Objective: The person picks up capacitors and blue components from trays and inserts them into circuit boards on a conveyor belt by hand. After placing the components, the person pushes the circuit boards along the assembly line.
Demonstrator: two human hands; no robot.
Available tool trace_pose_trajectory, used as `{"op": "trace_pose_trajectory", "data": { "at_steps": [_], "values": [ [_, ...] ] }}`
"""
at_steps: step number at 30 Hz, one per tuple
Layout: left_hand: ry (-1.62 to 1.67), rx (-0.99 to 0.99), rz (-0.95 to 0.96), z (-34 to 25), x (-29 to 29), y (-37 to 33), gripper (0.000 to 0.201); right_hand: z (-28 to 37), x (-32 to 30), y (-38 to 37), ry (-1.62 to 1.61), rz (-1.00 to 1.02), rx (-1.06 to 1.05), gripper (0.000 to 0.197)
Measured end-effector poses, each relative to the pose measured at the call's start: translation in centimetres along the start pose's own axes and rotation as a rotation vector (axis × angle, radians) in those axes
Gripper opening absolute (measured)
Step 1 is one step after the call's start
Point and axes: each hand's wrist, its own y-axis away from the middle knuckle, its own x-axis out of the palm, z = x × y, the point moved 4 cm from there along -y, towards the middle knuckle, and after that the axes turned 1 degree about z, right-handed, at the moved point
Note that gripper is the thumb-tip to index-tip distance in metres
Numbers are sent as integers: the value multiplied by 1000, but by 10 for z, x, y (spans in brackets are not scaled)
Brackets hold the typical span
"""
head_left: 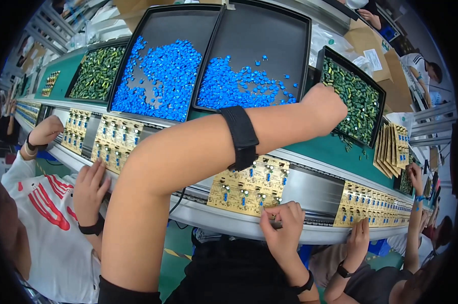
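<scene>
My left arm, with a black strap round it, reaches across to the right. My left hand (pixel 324 109) is closed over the near left edge of a black tray (pixel 380 93) of dark green cylindrical capacitors (pixel 358 104); its fingertips are hidden. At the front edge of a tan circuit board (pixel 229 185), my right hand (pixel 284 228) has thumb and index finger pinched, close to a small blue part. What lies between those fingers is too small to make out. Green capacitors and blue parts stand upright on the board, which lies on the conveyor line (pixel 310 190).
Two large black trays (pixel 188 25) of loose blue components (pixel 170 66) stand behind the line. Another capacitor tray (pixel 97 71) is at far left. Boards (pixel 391 149) lean stacked at right. Co-workers' hands (pixel 89 190) work at both sides, one near my board's neighbour.
</scene>
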Motion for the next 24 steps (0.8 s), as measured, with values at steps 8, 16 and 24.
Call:
{"op": "trace_pose_trajectory", "data": {
  "at_steps": [8,16,24],
  "values": [
    [1,28,53,-5,6,0,11,4,4,2,46,6,1,16],
    [2,46,-39,-2,7,3,11,9,7,0,102,5,10,16],
    [58,94,-237,8,8,9,7,18,6,-20,170,53,24,15]
  ]
}}
